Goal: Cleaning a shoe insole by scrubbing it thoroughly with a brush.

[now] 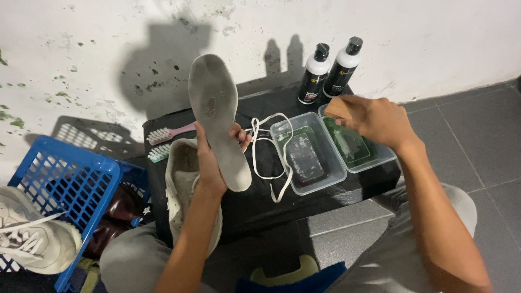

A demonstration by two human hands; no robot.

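Note:
My left hand [210, 160] holds a worn grey insole [217, 116] upright by its lower half, above a white sneaker [184, 187] that rests on my lap. My right hand [369, 116] hovers over the right clear plastic tub [374, 158], fingers curled downward; whatever it may grip is hidden. A second clear tub [320, 182] with a dark brush or sponge inside sits just left of it. A white shoelace [266, 163] lies loose on the black table [249, 201] between the insole and the tubs.
Two black-and-white bottles [328, 73] stand at the table's back edge against the white wall. Two brushes, pink [165, 134] and green [159, 153], lie at the table's left. A blue crate [65, 179] holds a white sneaker [32, 233] and a brown shoe [116, 214].

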